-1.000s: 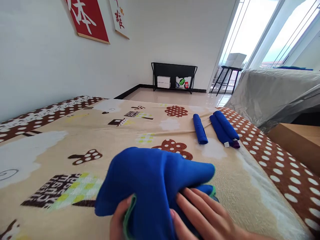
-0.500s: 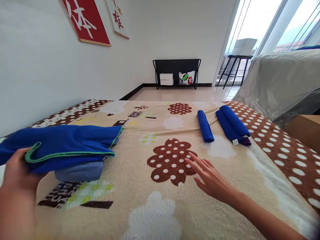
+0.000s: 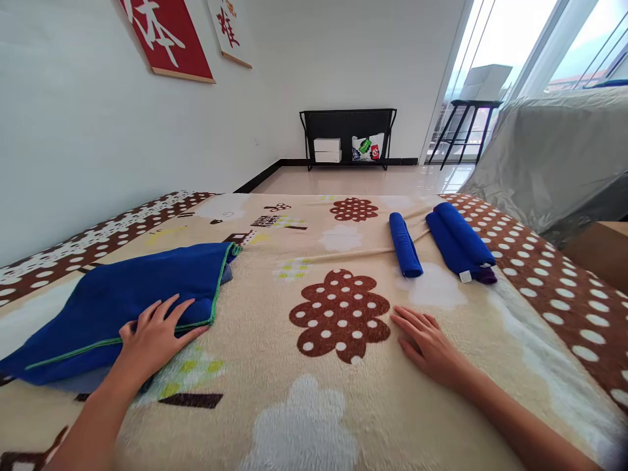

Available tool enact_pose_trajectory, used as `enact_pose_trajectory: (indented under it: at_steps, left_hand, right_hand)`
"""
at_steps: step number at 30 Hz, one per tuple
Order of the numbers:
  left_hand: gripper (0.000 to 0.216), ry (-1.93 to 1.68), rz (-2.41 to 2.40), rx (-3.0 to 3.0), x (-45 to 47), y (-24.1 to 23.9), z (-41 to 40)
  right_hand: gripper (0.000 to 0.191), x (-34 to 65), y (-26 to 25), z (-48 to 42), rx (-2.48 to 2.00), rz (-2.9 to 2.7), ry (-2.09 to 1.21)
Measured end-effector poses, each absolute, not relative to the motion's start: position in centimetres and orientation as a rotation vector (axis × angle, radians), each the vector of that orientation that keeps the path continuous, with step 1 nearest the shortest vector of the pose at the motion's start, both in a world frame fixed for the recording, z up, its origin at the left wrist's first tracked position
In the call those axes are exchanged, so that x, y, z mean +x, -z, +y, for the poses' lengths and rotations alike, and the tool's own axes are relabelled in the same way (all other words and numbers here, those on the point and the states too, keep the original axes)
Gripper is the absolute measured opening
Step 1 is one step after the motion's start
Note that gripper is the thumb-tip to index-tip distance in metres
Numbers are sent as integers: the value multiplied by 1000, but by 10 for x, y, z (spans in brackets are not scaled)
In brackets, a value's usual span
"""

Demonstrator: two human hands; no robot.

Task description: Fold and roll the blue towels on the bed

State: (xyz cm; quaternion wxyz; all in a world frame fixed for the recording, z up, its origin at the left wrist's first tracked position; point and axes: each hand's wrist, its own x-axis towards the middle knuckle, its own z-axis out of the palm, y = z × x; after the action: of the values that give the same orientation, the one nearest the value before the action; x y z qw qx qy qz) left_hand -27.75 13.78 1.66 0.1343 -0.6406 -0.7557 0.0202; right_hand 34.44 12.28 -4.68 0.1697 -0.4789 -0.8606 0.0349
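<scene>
My left hand [image 3: 156, 330] rests, fingers spread, on the near edge of a blue cloth [image 3: 147, 281] with green edging. The cloth looks like a towel and lies folded at the left. Greyish-blue fabric [image 3: 226, 273] peeks out from under it. My right hand [image 3: 426, 337] lies with fingers stretched out on the patterned blanket [image 3: 318, 405], right of a brown dotted flower print, and holds nothing. Beyond it lie a thin rolled blue cloth [image 3: 405, 245] and a thicker blue roll [image 3: 461, 241] with a white tag and a dark purple end.
A black rack [image 3: 348, 134] holding white boxes [image 3: 327, 150] stands against the far wall. At the right are a plastic-covered bulky object [image 3: 564, 144], a cardboard box [image 3: 601, 252] and a black stool [image 3: 468, 127]. Scrolls [image 3: 167, 39] hang on the left wall.
My left hand has let go of the blue cloth's left end and moved right onto its near edge. The cloth now lies flatter. My right hand has lowered and shifted slightly right.
</scene>
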Motion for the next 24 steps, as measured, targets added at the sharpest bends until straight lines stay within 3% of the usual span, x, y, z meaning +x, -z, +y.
enact_pose_trajectory:
  at_steps: [4, 9, 17, 24]
  left_hand:
    - [44, -54, -2118, -1786, -284, -13, 132]
    - [25, 226, -2245, -1812, -309, -24, 132]
    - [40, 642, -2394, -2003, -345, -27, 128]
    - [56, 1050, -2443, -1877, -324, -23, 121]
  right_hand:
    - [47, 347, 45, 120, -1358, -2442, -96]
    - [42, 357, 40, 104, -1364, -2393, -61]
    - [36, 389, 35, 46, -1359, -2301, 72]
    - [47, 390, -39, -38, -1040, -2078, 151]
